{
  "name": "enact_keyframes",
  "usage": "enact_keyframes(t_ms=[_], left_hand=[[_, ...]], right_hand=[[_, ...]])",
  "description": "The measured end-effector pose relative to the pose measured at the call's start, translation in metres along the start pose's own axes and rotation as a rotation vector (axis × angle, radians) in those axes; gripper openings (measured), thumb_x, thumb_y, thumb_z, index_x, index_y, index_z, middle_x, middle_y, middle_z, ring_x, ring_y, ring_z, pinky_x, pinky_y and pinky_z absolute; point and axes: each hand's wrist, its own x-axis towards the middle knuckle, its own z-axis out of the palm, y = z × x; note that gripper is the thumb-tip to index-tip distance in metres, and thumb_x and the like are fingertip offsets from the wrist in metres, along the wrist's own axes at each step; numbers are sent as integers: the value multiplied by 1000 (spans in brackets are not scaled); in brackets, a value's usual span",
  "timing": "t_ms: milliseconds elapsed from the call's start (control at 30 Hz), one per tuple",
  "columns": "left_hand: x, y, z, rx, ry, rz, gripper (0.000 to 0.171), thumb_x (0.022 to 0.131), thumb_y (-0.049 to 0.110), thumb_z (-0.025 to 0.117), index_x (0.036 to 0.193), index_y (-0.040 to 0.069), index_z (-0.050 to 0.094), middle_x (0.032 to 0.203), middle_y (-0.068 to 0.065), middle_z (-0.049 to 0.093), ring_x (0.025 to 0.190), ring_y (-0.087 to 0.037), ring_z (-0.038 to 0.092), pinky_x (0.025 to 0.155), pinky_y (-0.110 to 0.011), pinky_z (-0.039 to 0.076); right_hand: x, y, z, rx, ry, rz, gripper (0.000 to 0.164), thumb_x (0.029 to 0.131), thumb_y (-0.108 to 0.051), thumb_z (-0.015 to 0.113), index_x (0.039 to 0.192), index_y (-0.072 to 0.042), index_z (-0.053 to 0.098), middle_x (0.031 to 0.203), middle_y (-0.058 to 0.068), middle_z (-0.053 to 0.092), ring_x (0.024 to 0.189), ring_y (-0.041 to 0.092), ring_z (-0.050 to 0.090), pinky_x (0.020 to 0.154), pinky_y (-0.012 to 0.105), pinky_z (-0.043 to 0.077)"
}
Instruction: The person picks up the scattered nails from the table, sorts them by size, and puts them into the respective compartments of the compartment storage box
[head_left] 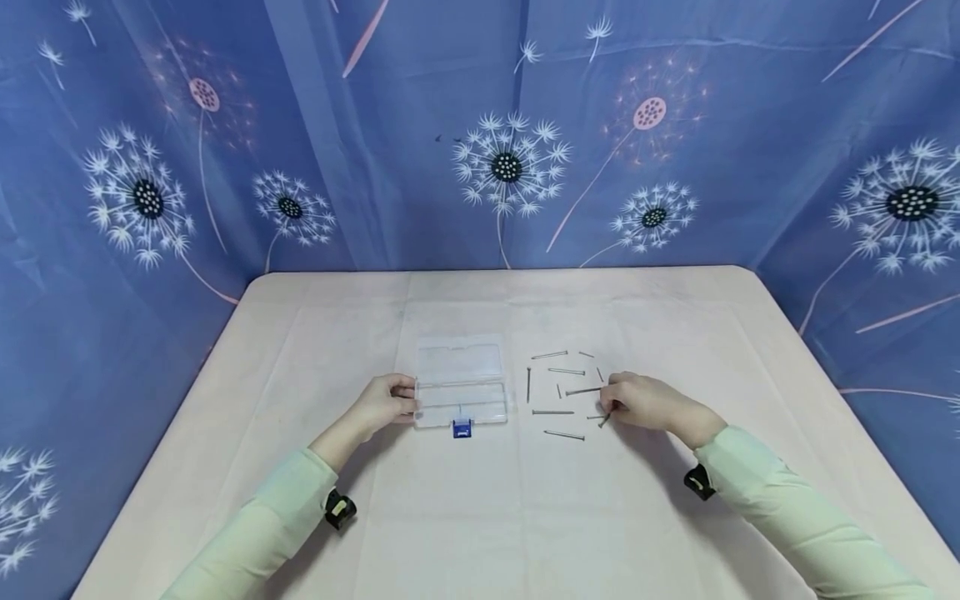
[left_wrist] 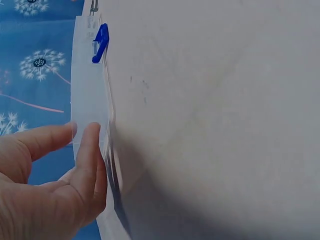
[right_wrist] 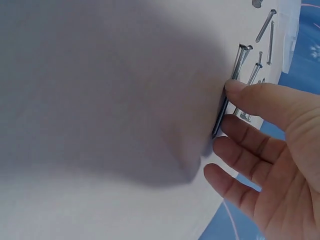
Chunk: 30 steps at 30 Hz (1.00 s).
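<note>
A clear plastic box (head_left: pixel 459 393) lies with its lid open and a blue latch (head_left: pixel 462 428) at its front. My left hand (head_left: pixel 386 406) is at the box's left side, thumb and fairly straight fingers (left_wrist: pixel 90 150) touching it. My right hand (head_left: pixel 641 402) pinches a metal nail (right_wrist: pixel 219 117) between thumb and fingertips, low over the table. A second nail head shows beside it in the right wrist view; whether that nail is held too, I cannot tell. Several loose nails (head_left: pixel 552 412) of long and short lengths are scattered between box and right hand.
A pale cloth covers the table (head_left: pixel 465 525). Blue dandelion-print curtains (head_left: pixel 390 167) stand along the back and both sides. A dark wrist device (head_left: pixel 340 509) sits at the left cuff, another device (head_left: pixel 699 482) at the right.
</note>
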Motion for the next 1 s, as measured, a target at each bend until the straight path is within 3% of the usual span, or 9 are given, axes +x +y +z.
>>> enact_keyframes(t_ms=[233,633,833,1000], left_hand=[[3,2,-1,20,14,-5,44,87,-5,55,130,-14,45,97,-12,54,81,-16,60,71,-28,60],[9,-1,1,30,47,26,41,88,-5,55,128,-12,48,95,-12,55,78,-15,58,66,-24,58],[10,-2,0,16,66,41,40,87,-6,55,126,-12,49,96,-14,56,76,-15,58,65,-25,58],[9,-4,0,1,61,38,40,88,-6,55,127,-12,48,94,-12,55,77,-15,57,64,-25,58]], right_hand=[[0,-7,1,-112,-8,-11,27,72,1,72,70,-17,52,71,-7,45,64,8,42,54,24,41],[-3,-8,13,-138,22,19,27,66,3,66,68,-16,47,67,-7,43,62,9,40,53,24,40],[-5,-6,14,-91,72,43,26,64,3,63,67,-15,46,66,-7,46,62,8,42,54,24,41],[-9,1,17,5,117,121,27,65,0,65,70,-17,45,68,-9,44,64,6,40,55,22,36]])
